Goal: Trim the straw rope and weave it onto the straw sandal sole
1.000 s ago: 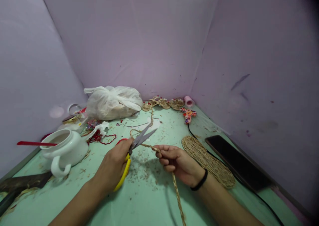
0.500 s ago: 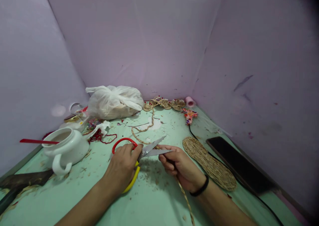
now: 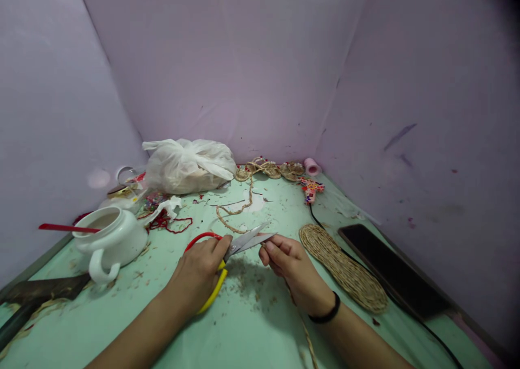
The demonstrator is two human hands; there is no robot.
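Red-and-yellow-handled scissors (image 3: 238, 245) are pointing up-right below frame centre, blades gaping; tan braided cord (image 3: 251, 196) is winding mid-frame, trailing to bottom edge.

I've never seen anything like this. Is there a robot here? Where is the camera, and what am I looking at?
No robot: these are a person's bare hands, seen by a camera worn on the head, looking forward and down.

The left hand holds scissors with red and yellow handles, blades open. The right hand pinches a braided cord near the blade tips; whether the blades touch it is hard to tell.

On the green table, to the left, stands a white pot with a red stick in it. Behind is a knotted plastic bag. To the right lie a woven, sole-shaped piece and a dark flat object.
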